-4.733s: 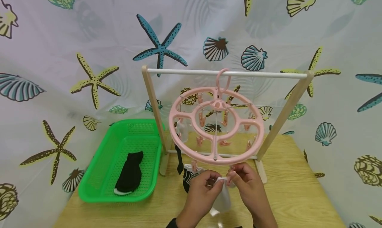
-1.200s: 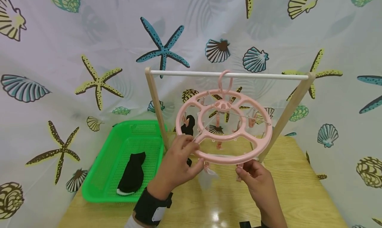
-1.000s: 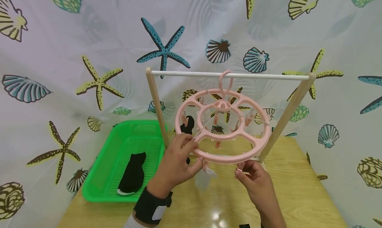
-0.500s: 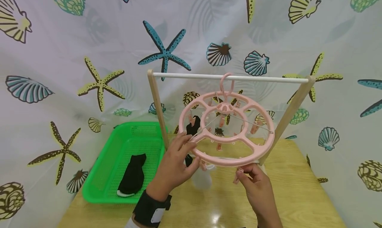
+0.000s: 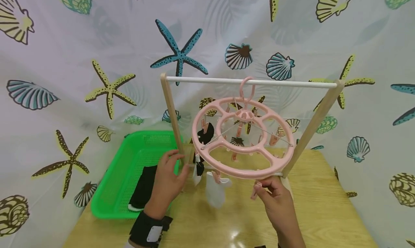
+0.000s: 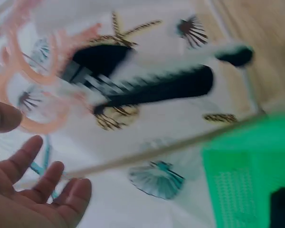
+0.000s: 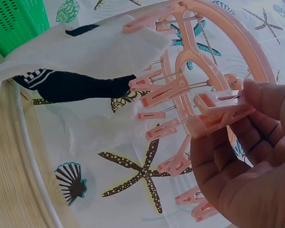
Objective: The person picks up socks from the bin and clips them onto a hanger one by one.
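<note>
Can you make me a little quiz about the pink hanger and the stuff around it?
1. What is the right hand pinching?
2. True or false: the green basket has nothing in it.
3. What is the pink hanger hooked over?
A) the green basket
B) the white bar
C) a wooden leg

Key:
1. A pink clip.
2. False: a black sock lies inside.
3. B.

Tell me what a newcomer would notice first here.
Probably the round pink hanger, hooked over a white bar, with socks clipped beneath it. Next, the green basket on the table to its left, a black sock inside. Then the right hand, pinching a pink clip below the hanger's near rim.
</note>
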### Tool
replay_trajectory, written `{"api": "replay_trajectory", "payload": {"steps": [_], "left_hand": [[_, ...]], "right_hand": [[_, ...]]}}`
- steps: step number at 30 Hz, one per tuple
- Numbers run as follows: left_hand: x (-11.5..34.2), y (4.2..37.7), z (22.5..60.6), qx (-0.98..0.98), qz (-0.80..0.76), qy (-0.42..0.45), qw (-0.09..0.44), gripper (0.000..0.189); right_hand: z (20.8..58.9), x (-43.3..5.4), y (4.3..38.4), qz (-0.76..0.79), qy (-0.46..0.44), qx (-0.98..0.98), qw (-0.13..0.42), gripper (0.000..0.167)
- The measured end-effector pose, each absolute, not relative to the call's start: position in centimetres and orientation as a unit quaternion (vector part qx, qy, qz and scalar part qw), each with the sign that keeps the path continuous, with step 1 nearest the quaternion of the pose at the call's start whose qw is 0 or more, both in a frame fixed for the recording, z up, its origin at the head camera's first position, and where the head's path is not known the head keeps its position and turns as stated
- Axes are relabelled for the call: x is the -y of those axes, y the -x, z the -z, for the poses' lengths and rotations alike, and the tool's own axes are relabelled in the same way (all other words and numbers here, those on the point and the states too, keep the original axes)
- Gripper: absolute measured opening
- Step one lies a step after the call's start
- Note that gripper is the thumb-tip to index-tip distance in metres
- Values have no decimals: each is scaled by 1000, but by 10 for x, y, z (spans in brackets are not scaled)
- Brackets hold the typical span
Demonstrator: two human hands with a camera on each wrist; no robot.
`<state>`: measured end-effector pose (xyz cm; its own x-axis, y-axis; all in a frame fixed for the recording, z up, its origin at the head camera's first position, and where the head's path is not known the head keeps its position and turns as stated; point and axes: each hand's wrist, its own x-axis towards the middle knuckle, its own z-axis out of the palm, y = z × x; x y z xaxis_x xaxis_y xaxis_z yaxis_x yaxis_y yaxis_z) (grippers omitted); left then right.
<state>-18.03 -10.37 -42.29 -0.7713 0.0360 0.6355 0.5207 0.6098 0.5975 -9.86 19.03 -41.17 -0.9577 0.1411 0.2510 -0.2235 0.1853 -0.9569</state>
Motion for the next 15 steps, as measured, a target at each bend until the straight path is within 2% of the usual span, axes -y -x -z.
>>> {"api": "replay_trajectory", "payload": {"steps": [3,7,13,15], "left_hand": [[131,195,435,894,383,94,211,26],[168,224,449,940,317,34,119,38],[213,260,471,974,221,39,37,45],[226,267,483,981,189,41,5,41]], "right_hand": [[412,-190,98,-637,-16,758,140,6],[414,-189,99,-637,-16,758,140,8],[415,-188,99,-636,-31,756,150,9],[415,-187,97,-641,-29,752,147,8]]}}
